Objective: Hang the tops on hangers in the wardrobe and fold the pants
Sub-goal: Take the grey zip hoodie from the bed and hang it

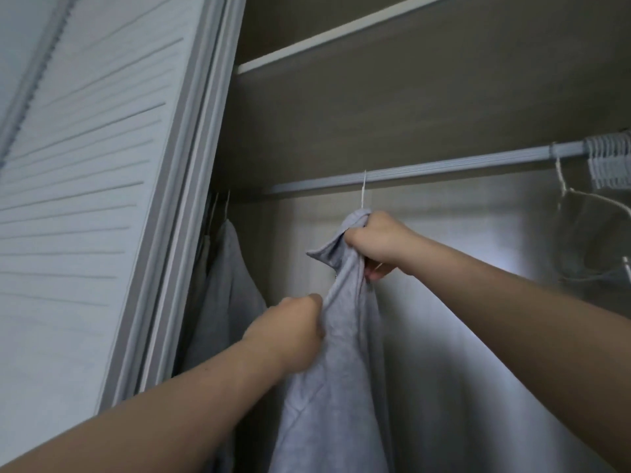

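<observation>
A light grey top [341, 370] hangs from a thin hanger hook [364, 189] caught on the wardrobe rail [444, 167]. My right hand [379, 244] grips the bunched collar of the top just under the hook. Lower and to the left, my left hand [290, 332] grips the fabric at the top's left side. The hanger's body is hidden inside the cloth.
Another grey garment [228, 285] hangs at the far left of the rail, beside the louvred sliding door [85, 199]. Several empty hangers [611, 162] bunch at the rail's right end, with a loose hanger [587, 233] below them. A shelf edge [341, 32] runs above.
</observation>
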Tool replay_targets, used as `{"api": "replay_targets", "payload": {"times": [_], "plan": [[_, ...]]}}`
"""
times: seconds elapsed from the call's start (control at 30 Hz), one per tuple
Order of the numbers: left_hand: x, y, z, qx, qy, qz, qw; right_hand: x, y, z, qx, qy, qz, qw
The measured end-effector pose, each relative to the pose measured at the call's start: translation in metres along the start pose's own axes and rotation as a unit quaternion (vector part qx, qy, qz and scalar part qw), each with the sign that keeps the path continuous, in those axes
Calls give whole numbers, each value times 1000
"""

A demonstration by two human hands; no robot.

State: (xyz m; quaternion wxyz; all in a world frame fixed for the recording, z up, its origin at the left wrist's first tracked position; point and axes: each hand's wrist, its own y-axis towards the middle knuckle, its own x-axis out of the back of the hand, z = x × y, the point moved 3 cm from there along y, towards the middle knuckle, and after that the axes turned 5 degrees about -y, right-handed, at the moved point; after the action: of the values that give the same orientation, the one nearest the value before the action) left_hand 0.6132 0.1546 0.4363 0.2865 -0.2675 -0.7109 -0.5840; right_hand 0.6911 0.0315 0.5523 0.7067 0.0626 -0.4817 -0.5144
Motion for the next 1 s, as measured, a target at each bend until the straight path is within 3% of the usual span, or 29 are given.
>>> {"api": "replay_targets", "payload": {"times": [0.3,0.47,0.6,0.83,1.0], "plan": [[24,-33,40,37,33,-118,992,-68,42,32,63,81,-41,994],[14,-34,49,73,99,-65,990,-112,65,46,102,74,-34,991],[5,-27,67,112,204,-58,971,-144,85,59,122,129,8,984],[2,-15,93,128,291,-19,948,-191,124,75,176,161,64,969],[-1,-10,101,137,367,62,918,-217,150,73,219,211,84,949]]}}
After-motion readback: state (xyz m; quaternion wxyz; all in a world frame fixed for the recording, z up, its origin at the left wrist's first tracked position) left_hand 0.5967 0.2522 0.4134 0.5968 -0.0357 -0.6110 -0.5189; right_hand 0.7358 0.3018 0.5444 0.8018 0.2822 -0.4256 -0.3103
